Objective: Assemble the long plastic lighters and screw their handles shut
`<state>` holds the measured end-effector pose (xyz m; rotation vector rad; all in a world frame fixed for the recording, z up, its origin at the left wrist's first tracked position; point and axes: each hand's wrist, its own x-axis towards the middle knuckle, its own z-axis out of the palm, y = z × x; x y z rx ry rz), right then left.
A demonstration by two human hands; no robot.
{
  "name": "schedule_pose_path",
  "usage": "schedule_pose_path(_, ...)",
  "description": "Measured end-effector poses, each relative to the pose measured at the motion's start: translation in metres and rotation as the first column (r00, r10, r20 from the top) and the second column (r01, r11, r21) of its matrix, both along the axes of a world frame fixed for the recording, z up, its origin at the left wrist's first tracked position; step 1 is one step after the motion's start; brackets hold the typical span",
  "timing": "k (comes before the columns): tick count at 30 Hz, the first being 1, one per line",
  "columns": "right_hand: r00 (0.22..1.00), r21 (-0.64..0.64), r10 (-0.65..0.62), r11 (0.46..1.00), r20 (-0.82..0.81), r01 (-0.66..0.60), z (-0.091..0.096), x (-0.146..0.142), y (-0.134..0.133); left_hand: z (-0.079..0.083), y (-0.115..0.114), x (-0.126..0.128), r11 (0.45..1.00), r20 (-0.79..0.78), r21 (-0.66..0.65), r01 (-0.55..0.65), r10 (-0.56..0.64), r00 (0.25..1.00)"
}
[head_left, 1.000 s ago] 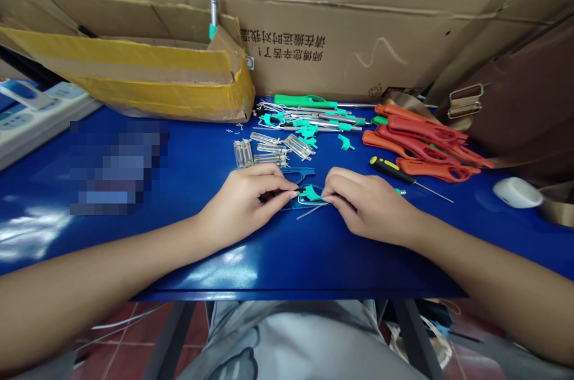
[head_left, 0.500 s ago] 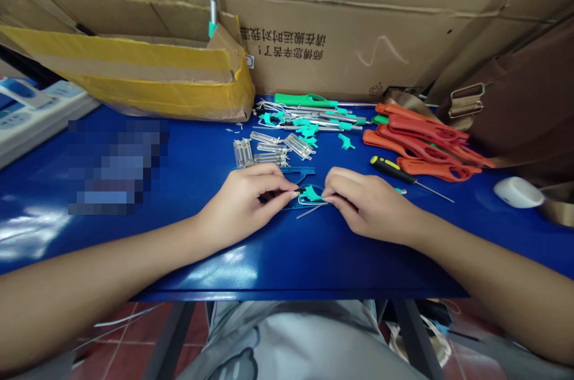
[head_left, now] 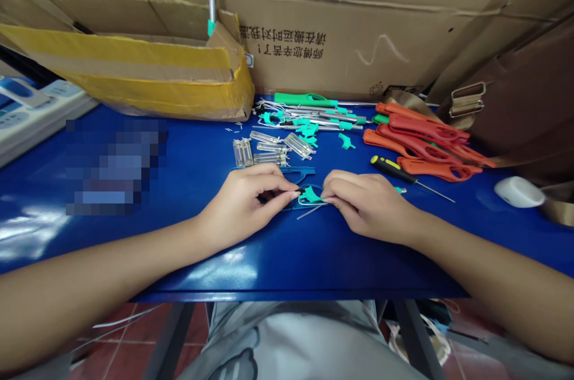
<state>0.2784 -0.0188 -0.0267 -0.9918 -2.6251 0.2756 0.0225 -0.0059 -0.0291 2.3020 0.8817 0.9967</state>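
Between my hands is a small teal plastic trigger piece (head_left: 310, 194) with a thin white wire looping below it. My left hand (head_left: 251, 200) is closed in a pinch on a small black part (head_left: 299, 191) at the piece's left side. Thumb and fingers of my right hand (head_left: 363, 203) are closed on the right end of the teal piece. Beneath and behind both hands lies a blue plastic handle shell (head_left: 305, 172), partly covered by them. Past the right hand a metal tip with teal (head_left: 400, 190) shows; whether it joins the held piece is hidden.
Clear fluid tanks (head_left: 269, 149) lie just beyond my hands, with metal lighter rods and teal parts (head_left: 314, 116) behind. Red-orange handle shells (head_left: 426, 137) and a screwdriver (head_left: 394, 170) are at the right, near a white rounded object (head_left: 519, 192). A yellow-taped carton (head_left: 179, 81) stands back left.
Almost nothing differs. Both hands keep their pinches, and the teal piece has shifted very slightly between them.
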Motion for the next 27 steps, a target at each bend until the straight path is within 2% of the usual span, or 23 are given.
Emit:
schedule_pose_path(9, 0.998, -0.054, -0.031, 0.998, -0.061, 0.028, -0.0005, -0.0006, -0.0012, -0.0008, 0.0026, -0.0013, 1.000, 0.001, -0.026, -0.010, 0.010, 1.000)
schedule_pose_path(14, 0.993, -0.109, -0.046, 0.993, -0.106, 0.034, 0.0002, -0.0013, -0.0015, -0.0012, 0.0036, -0.0020, 0.999, -0.012, -0.025, 0.042, -0.042, 0.999)
schedule_pose_path(27, 0.994, -0.134, -0.055, 0.990, -0.097, 0.042, 0.0028, -0.0005, -0.0016, 0.0026, -0.0009, -0.0031, 0.996, -0.136, -0.032, 0.081, -0.084, 0.987)
